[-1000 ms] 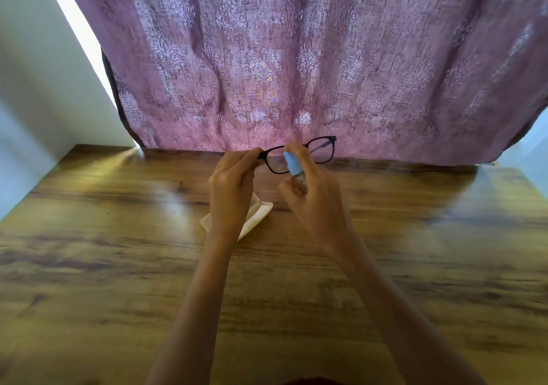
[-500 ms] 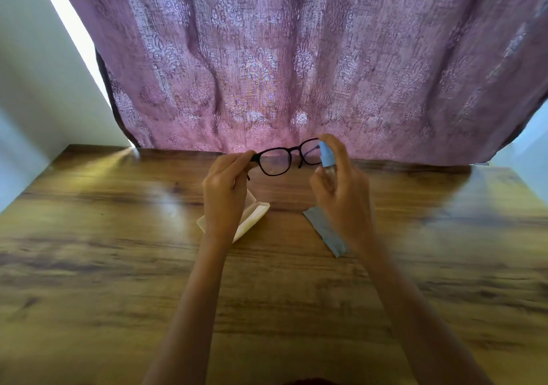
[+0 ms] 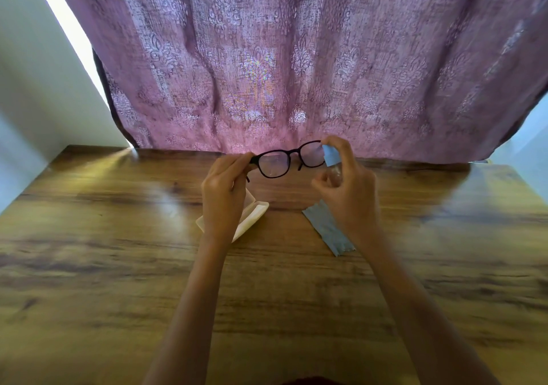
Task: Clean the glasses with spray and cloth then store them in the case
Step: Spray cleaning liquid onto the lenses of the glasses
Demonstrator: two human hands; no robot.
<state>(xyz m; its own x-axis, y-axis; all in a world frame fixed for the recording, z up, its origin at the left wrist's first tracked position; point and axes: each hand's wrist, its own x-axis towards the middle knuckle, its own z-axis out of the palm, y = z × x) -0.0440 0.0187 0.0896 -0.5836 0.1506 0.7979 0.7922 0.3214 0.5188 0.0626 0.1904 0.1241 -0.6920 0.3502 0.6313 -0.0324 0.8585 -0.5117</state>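
Note:
Black-framed glasses [image 3: 289,159] hang in the air over the far part of the table. My left hand [image 3: 224,195] pinches their left end. My right hand [image 3: 348,189] grips a small clear spray bottle with a blue top [image 3: 330,155], its forefinger on the top, the nozzle close to the right lens. A white glasses case [image 3: 252,215] lies on the table, partly hidden behind my left hand. A blue cleaning cloth [image 3: 327,229] lies flat under my right wrist.
The wooden table [image 3: 118,266] fills the lower view. A purple patterned curtain [image 3: 296,58] hangs along its far edge. A pale wall [image 3: 35,88] stands at the left.
My right hand with the spray bottle moved from the left lens to the right lens, uncovering the blue cloth. My left hand has kept the glasses in nearly the same place.

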